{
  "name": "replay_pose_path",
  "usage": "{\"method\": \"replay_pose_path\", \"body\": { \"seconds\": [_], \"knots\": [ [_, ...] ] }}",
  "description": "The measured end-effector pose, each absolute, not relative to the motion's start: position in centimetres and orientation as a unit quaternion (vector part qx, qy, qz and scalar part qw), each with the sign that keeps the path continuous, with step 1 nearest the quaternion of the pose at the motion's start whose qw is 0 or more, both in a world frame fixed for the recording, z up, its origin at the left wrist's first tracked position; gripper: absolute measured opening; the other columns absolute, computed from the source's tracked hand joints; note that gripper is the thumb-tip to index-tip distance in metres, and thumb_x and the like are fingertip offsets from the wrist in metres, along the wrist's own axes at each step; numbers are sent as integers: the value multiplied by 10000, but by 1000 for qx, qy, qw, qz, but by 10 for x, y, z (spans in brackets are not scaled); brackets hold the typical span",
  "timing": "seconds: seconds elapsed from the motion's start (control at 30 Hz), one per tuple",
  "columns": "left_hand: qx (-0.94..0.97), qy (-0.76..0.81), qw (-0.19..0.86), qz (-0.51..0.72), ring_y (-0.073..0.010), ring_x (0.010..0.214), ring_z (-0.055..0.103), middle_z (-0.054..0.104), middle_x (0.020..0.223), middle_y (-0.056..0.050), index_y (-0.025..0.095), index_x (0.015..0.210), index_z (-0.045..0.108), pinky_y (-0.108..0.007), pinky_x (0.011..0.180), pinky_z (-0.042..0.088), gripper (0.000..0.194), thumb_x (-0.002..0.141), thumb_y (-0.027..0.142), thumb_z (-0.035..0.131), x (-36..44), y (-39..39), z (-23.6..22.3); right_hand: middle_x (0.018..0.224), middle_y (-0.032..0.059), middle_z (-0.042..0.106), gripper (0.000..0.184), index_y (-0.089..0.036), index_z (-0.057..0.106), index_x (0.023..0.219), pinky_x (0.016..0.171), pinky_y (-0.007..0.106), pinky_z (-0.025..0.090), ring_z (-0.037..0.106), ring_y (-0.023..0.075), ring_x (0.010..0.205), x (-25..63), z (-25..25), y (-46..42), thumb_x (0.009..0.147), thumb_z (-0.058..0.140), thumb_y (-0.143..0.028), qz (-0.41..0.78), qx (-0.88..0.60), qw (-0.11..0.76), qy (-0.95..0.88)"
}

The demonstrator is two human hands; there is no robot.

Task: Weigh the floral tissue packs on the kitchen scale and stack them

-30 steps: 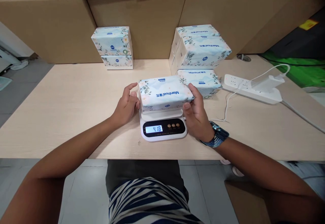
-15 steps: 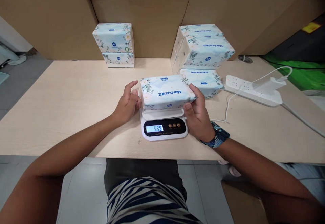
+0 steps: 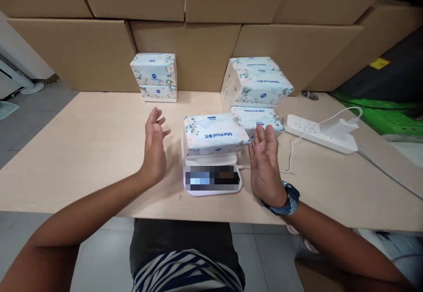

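Observation:
A floral tissue pack (image 3: 216,134) rests on the white digital scale (image 3: 213,192), whose display is blurred out. My left hand (image 3: 154,148) is held up to the left of the pack, fingers apart and holding nothing. On the other side, my right hand (image 3: 265,166) stands open beside the pack's right end, its fingers stretched upward. The right fingertips overlap in view with another tissue pack (image 3: 256,114) lying behind; whether they touch it I cannot tell.
A short stack of tissue packs (image 3: 153,69) stands at the back left, a larger one (image 3: 261,80) at the back right. Cardboard boxes (image 3: 185,54) wall off the rear. A white power strip (image 3: 337,138) with cables lies on the table (image 3: 109,151) at right.
Both hands have let go of the tissue pack and moved outward, leaving it on the scale. The view has tilted up somewhat, showing more of the boxes.

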State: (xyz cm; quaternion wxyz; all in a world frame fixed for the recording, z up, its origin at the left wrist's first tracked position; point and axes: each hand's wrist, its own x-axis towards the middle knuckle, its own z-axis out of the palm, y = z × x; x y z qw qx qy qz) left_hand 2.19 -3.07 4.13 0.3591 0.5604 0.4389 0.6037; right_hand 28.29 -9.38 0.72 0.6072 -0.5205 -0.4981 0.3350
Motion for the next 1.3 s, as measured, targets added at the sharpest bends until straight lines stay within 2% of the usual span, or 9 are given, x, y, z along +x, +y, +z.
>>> {"method": "replay_pose_path", "body": {
  "seconds": [0.1, 0.2, 0.3, 0.43, 0.5, 0.7, 0.8, 0.97, 1.3],
  "knots": [
    [590, 437, 454, 504, -304, 1768, 130, 153, 1890, 20, 444, 1745, 236, -596, 1436, 202, 753, 1073, 782, 266, 22, -61, 38, 1888, -52, 109, 833, -455, 133, 1768, 1447, 551, 192, 115, 233, 1761, 276, 16, -109, 1059, 489, -710, 415, -505, 573, -494],
    [751, 309, 416, 409, -301, 1781, -42, -70, 1899, 82, 441, 1775, -49, -552, 1470, 38, 829, 1090, 720, 324, 16, -80, 37, 1874, -25, 192, 827, -399, 170, 1782, 1428, 543, 290, 235, 277, 1738, 270, 24, -120, 1073, 506, -659, 420, -451, 532, -581],
    [844, 145, 289, 428, -335, 1755, -178, -238, 1862, 113, 380, 1756, -191, -553, 1460, -54, 980, 1057, 745, 391, 20, -73, 53, 1873, -78, 184, 843, -409, 136, 1787, 1422, 579, 302, 232, 313, 1737, 273, 32, -117, 1061, 468, -677, 228, -359, 606, -673],
    [870, 40, 222, 438, -354, 1682, -326, -317, 1803, 229, 476, 1712, -250, -603, 1435, -110, 1032, 1008, 804, 428, 58, -44, 87, 1859, -116, 206, 863, -430, 172, 1772, 1425, 637, 221, 143, 358, 1751, 299, 45, -90, 1005, 396, -755, -119, -288, 691, -652],
    [864, 69, 258, 426, -347, 1699, -295, -313, 1814, 191, 454, 1720, -246, -572, 1443, -94, 1002, 1019, 828, 365, 87, -30, 94, 1861, -69, 214, 860, -434, 154, 1767, 1420, 633, 227, 175, 362, 1746, 318, 50, -74, 1011, 410, -755, -147, -332, 690, -626],
    [650, 345, 579, 351, -277, 1765, -39, 12, 1896, -2, 330, 1792, 95, -505, 1454, -3, 1036, 962, 942, 198, 144, -7, 76, 1829, 112, 307, 1050, -319, 263, 1739, 1409, 596, 260, 314, 333, 1707, 352, 41, -33, 908, 503, -915, 147, -555, 656, -490],
    [637, 343, 611, 323, -259, 1757, 110, 179, 1876, -41, 290, 1762, 267, -511, 1453, 99, 1027, 967, 916, 94, 144, 0, 74, 1839, 153, 255, 1182, -265, 230, 1740, 1422, 569, 216, 280, 316, 1719, 350, 32, -22, 839, 571, -949, 152, -563, 665, -467],
    [635, 324, 638, 290, -230, 1747, 154, 264, 1854, -7, 312, 1705, 418, -464, 1450, 140, 1061, 915, 969, 155, 138, 8, 81, 1842, 139, 212, 1121, -307, 168, 1742, 1415, 592, 197, 241, 293, 1727, 346, 27, -21, 882, 581, -895, 159, -561, 681, -443],
    [632, 320, 649, 276, -225, 1745, 178, 241, 1861, -48, 253, 1736, 362, -434, 1441, 149, 1074, 938, 942, 153, 142, 10, 77, 1860, 138, 135, 1170, -292, 77, 1764, 1415, 606, 190, 191, 290, 1744, 352, 20, -19, 883, 627, -831, 133, -582, 667, -446]
  ]
}}
